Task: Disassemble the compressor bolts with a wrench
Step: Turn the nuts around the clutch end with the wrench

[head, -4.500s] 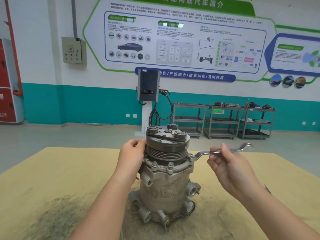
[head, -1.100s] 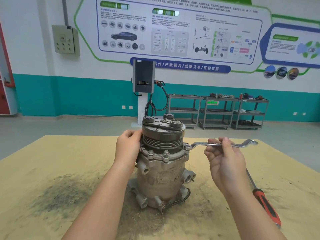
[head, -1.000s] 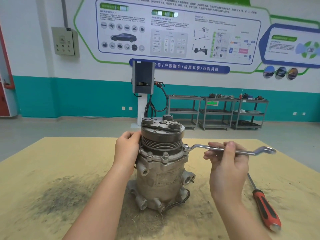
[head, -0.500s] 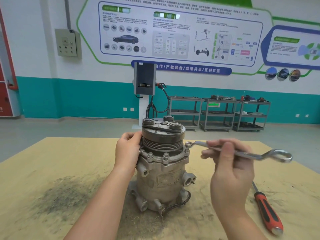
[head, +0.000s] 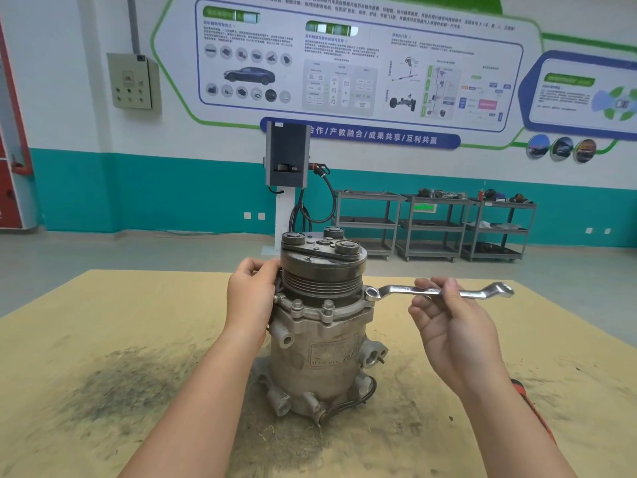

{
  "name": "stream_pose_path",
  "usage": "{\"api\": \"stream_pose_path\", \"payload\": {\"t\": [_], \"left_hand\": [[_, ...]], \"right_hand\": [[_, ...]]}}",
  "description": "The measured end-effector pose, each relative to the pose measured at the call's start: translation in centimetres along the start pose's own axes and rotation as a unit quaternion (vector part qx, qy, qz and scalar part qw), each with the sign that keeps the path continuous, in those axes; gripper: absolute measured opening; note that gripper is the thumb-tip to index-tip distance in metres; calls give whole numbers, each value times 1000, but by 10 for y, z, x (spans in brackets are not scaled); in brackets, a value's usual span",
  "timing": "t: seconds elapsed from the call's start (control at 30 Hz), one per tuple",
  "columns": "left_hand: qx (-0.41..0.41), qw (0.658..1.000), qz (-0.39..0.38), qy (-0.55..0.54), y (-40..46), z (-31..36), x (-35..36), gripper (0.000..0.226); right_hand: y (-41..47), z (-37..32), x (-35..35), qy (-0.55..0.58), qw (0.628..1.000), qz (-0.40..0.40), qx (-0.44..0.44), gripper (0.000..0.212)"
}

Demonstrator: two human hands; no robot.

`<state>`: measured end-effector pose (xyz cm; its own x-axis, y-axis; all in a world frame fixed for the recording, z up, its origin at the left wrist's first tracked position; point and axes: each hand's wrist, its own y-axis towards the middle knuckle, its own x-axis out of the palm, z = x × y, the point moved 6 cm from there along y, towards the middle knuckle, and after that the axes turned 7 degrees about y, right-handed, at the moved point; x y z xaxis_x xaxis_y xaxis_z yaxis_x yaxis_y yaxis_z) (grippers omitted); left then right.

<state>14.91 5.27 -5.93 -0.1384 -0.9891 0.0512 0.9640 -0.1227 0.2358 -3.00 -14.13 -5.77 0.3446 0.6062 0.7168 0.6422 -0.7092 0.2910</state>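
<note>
Only one view here, the head camera looking down. The compressor (head: pixel 319 326) stands upright in the middle of the table (head: pixel 103 339), pulley end up. The left hand (head: pixel 250 300) is wrapped round its left side just under the pulley, fingers curled against the housing to steady it. The right hand (head: pixel 448 322) pinches the wrench (head: pixel 437 291) about mid-shaft, thumb and fingertips clamped on it, palm facing up.

What matters for the next pull: the wrench lies nearly level, long axis running left to right, ring end sitting at the bolt (head: pixel 370 294) on the right edge of the flange. So the bolt is to the left of the right hand's fingers, and the free end sticks out to the right past them. The right hand is clearly the nearer one to that bolt. Can't tell for sure if the ring is fully seated.

Compared with half a second ago, the wrench has swung back to level and its ring has dropped onto the flange bolt; before, it was tilted and lifted off. The left hand hasn't budged.
</note>
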Motion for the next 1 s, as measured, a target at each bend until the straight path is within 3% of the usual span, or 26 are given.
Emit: {"api": "stream_pose_path", "payload": {"t": [0.23, 0.43, 0.63, 0.87, 1.0], "left_hand": [[0, 1000, -1, 5, -1, 0, 0, 19], [-3, 1000, 7, 3, -2, 1, -2, 22], [-7, 1000, -8, -16, -2, 1, 1, 12], [-18, 1000, -10, -1, -2, 0, -2, 16], [-28, 1000, -9, -10, -1, 0, -2, 18]], "right_hand": [[11, 7, -4, 14, 1000, 5, -7, 25], [20, 18, -4, 13, 999, 5, 46, 28], [11, -11, 15, -74, 990, -58, -103, 21], [4, 7, 0, 13, 997, 48, -58, 25], [-21, -2, 1, -21, 975, 57, -213, 20]]}}
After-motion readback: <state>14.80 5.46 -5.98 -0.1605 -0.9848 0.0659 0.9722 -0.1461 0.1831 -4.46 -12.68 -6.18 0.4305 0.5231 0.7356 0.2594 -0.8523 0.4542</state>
